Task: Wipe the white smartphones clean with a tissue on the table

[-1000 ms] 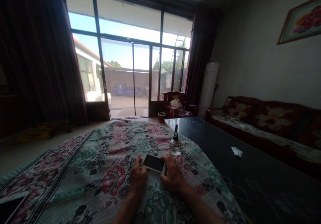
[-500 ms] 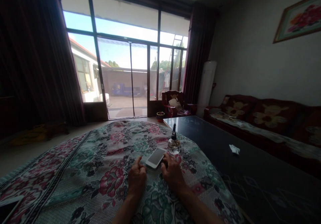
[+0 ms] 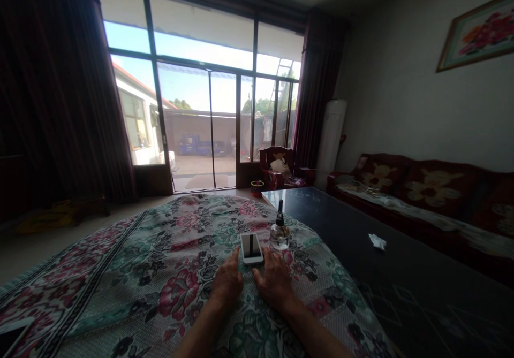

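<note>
A white smartphone (image 3: 251, 258) lies face up on the flowered cloth (image 3: 132, 277), nearly straight ahead of me, with a dark stripe reflected in its grey screen. My left hand (image 3: 227, 279) rests on the cloth at its lower left, index finger stretched along the phone's left edge. On the other side, my right hand (image 3: 276, 280) has its fingers reaching to the lower right corner and its thumb held apart. Neither hand grips anything that I can see. Just right of the phone stands a clear, round glass bottle (image 3: 279, 236) with a black top.
A dark table (image 3: 329, 229) with a crumpled white tissue (image 3: 377, 242) adjoins on the right. Part of a white-edged device (image 3: 16, 328) shows at the lower left. Beyond are a wooden sofa (image 3: 429, 181), an armchair (image 3: 277, 160) and a glass door (image 3: 196, 128).
The phone has turned from slanting right to nearly upright in view. My left hand has moved forward and right to its edge; my right hand has stayed beside it.
</note>
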`<state>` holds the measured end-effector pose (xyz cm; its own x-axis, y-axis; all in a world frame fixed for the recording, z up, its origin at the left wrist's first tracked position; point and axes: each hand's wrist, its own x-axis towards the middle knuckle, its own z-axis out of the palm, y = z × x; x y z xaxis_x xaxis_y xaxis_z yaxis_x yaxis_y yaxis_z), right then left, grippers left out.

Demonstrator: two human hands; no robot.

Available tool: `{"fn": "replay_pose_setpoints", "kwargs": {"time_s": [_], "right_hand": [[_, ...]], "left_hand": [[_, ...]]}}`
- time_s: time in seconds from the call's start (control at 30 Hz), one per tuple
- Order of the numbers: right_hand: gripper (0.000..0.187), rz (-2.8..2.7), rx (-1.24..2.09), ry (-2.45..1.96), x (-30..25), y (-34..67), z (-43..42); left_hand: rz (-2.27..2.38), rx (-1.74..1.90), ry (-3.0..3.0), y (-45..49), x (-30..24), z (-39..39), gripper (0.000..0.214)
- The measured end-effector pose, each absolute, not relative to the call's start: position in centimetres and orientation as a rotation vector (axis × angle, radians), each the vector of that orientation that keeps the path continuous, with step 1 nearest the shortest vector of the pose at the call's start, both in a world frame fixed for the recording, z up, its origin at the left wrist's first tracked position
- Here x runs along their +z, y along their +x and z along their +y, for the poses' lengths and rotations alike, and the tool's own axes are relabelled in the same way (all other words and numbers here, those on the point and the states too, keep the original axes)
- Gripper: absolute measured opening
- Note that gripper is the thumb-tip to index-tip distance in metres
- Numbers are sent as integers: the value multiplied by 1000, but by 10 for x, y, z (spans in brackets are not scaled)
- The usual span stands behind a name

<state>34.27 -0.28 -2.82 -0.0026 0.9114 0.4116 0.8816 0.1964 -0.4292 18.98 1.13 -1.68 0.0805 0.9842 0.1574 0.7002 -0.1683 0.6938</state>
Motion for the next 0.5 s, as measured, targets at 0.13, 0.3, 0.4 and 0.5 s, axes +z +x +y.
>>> {"fn": "replay_pose_setpoints", "kwargs": {"time_s": [0.13,0.3,0.4,0.5], "right_hand": [[63,-1928,103,-1723,-32,343,-2],[60,-1983,15,-1644,-43,345,0],[58,-2023,-57,-1530,-48,345,0],[57,-2034,-64,-1480,-52,345,1]], "left_hand": [[1622,772,2005,195,-16,9,69],[1725,722,2069,198,-17,-5,71],[1852,749,2066,199,-17,-12,68],[1860,779,2057,200,-16,-17,66]]}}
